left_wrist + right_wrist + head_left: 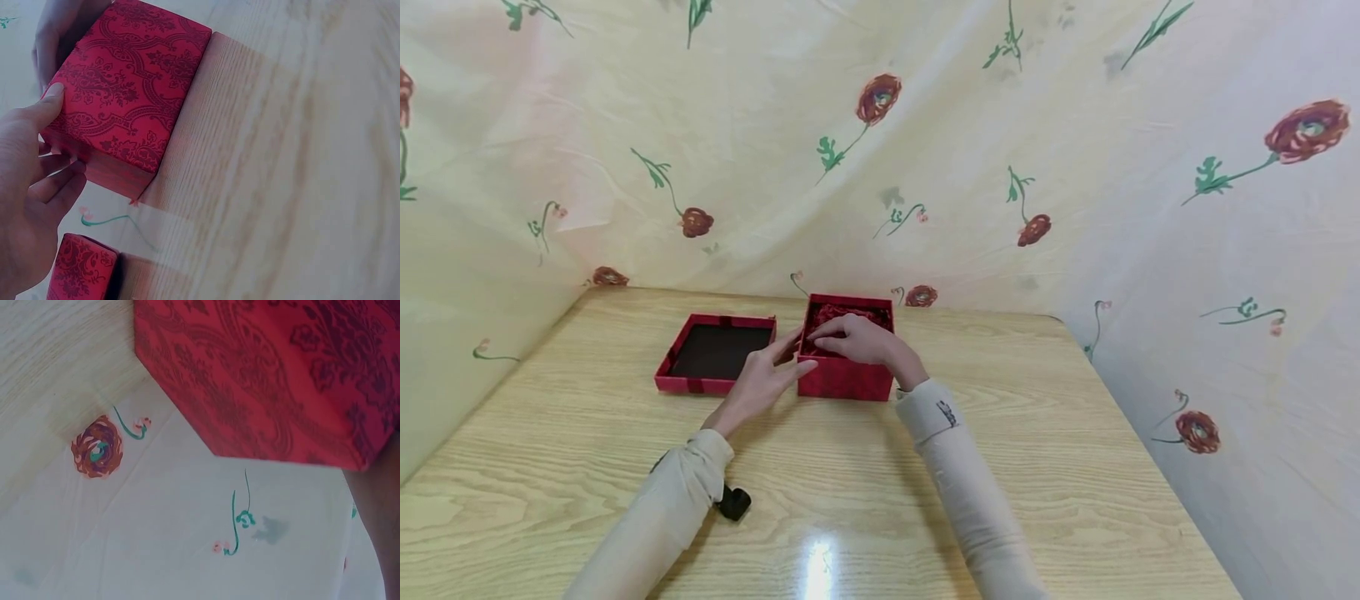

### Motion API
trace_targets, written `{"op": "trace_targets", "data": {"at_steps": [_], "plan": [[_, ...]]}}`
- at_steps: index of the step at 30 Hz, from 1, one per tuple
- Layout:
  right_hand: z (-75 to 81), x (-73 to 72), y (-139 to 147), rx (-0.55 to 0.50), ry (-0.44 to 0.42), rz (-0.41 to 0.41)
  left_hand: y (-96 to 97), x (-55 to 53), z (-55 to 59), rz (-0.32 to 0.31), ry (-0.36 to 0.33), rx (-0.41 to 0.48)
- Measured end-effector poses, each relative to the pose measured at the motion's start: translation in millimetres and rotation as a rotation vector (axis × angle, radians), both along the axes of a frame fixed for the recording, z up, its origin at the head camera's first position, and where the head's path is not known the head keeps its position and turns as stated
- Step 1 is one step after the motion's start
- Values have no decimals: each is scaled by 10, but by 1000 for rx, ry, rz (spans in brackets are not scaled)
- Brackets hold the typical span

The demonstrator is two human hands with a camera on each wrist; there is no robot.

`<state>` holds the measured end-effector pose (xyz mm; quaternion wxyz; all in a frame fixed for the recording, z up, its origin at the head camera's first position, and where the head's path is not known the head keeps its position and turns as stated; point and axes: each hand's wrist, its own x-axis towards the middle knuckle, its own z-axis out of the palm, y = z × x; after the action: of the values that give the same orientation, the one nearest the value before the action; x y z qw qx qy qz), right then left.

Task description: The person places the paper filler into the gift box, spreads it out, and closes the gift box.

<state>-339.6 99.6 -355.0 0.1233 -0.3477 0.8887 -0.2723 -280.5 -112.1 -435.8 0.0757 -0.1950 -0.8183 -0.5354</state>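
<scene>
A red box (846,379) with a dark damask pattern stands at the far side of the table, its top open. Crumpled dark red satiny cloth (850,310) fills it. My left hand (760,383) holds the box at its front left corner, the thumb on the front face and the fingers against the left side. Over the front rim reaches my right hand (861,340), its fingers down in the box at the cloth. Whether they pinch anything is hidden. In the right wrist view the patterned box wall (269,381) covers the fingers.
Left of the box lies its lid (696,387), inner side up, with a black inside and red rim. A small black object (733,504) sits by the left cuff. Floral cloth (775,167) hangs behind the wooden table (1000,433) and at its sides.
</scene>
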Motion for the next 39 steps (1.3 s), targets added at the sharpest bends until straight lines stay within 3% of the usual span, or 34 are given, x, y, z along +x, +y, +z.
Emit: {"op": "trace_targets", "data": {"at_steps": [4, 9, 19, 30, 39], "plan": [[69, 32, 108, -54, 35, -8, 3, -5, -1, -7, -8, 14], [162, 75, 239, -72, 20, -44, 8, -9, -7, -11, -7, 25], [144, 54, 298, 46, -52, -46, 10, -7, -1, -4, 3, 15], [64, -64, 150, 192, 0, -67, 3, 10, 4, -4, -6, 19], [84, -41, 75, 247, 0, -98, -1, 9, 6, -5, -7, 14]]}}
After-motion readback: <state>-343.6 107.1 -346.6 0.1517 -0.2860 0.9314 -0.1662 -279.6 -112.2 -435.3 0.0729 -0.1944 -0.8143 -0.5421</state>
